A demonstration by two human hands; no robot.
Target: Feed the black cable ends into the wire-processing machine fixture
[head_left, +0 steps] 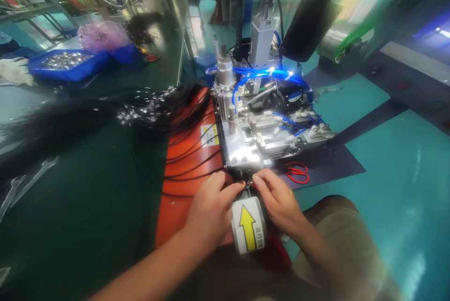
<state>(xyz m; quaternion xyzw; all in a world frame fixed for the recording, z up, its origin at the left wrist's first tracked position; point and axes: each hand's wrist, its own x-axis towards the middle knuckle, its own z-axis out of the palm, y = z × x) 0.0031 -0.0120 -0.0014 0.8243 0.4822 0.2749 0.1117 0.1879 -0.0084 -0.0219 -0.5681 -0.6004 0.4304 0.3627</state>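
At the front of a metal machine with cylinders and blue air tubes, both hands meet just above a white plate bearing a yellow arrow. My left hand has thumb and finger pinched together at a small dark fixture; whatever is between them is too small to name. From the other side my right hand pinches at the same spot, a speck of red beside its fingertips. Thin black cables run across the orange table towards the machine and my left hand.
A thick bundle of black cables with shiny ends lies to the left. Red-handled scissors rest right of the machine. Wrenches lie at far left. Behind stands a blue tray of small metal parts, beside a white glove.
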